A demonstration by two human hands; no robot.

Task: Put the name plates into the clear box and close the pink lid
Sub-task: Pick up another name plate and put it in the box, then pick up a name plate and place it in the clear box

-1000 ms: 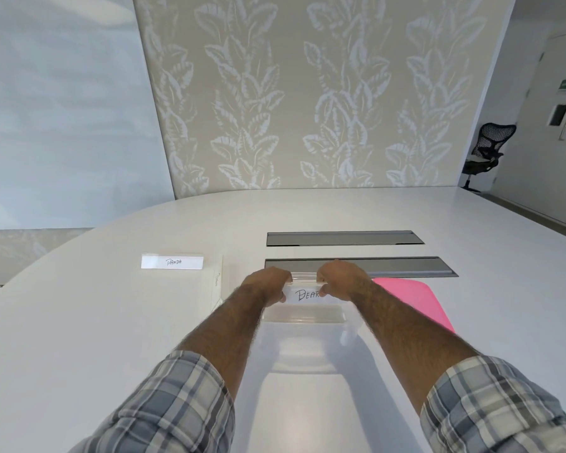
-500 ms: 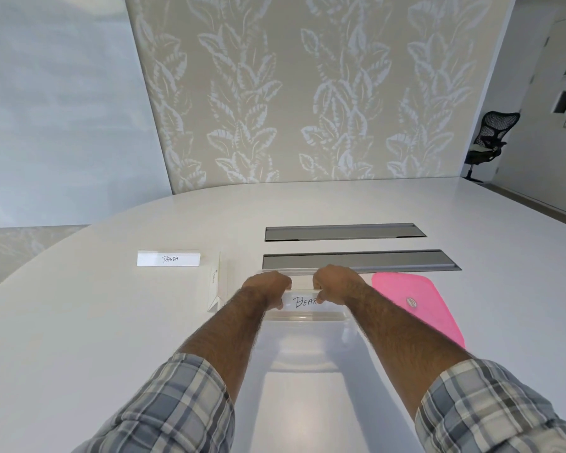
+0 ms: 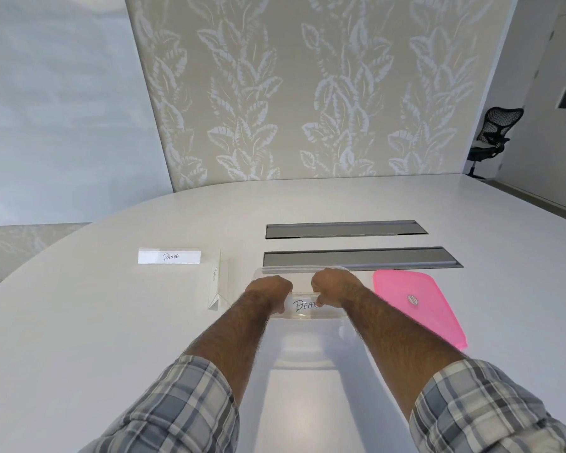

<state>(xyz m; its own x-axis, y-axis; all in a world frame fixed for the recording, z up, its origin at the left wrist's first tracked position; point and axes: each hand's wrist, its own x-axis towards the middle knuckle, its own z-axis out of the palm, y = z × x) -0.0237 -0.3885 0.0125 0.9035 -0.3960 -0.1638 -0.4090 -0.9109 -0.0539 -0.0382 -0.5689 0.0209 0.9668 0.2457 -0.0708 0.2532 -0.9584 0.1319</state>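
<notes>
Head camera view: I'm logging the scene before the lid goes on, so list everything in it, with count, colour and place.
BEAR name plate: 1, white, held at the clear box.
PANDA name plate: 1, white, far left on table.
Third name plate: 1, white, end-on, left of box; text unreadable.
Clear box: 1, transparent, centre, open.
Pink lid: 1, flat, right of box.
Cable hatches: 2, grey, behind box.
Table: 1, white.
Office chair: 1, black, far right.
Leaf-pattern wall: beige, behind table.
Left hand: gripping BEAR plate's left end.
Right hand: gripping its right end.
Plaid sleeves: 2, grey-blue.
</notes>
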